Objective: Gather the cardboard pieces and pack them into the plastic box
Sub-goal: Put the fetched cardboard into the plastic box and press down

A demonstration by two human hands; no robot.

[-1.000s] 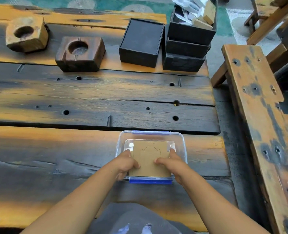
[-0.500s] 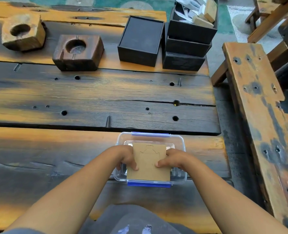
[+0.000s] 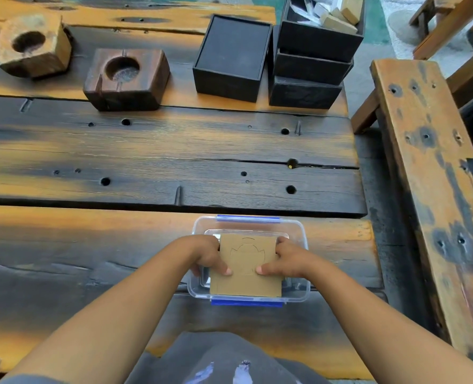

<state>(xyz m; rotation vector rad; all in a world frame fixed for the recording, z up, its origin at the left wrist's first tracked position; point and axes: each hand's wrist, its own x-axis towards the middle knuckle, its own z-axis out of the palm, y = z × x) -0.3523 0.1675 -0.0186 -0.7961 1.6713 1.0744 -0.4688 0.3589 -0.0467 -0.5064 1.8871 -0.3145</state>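
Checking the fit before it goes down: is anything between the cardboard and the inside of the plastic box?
Nothing visible. The cardboard piece, held at its sides by the left hand and right hand, sits over the open plastic box. No lid covers the opening; the box floor under the cardboard is hidden.

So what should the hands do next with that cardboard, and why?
Probably lower the cardboard flat into the plastic box. The left hand and right hand grip its two sides, and its near edge seems to sit over the box's near rim instead of inside, so it likely isn't packed yet.
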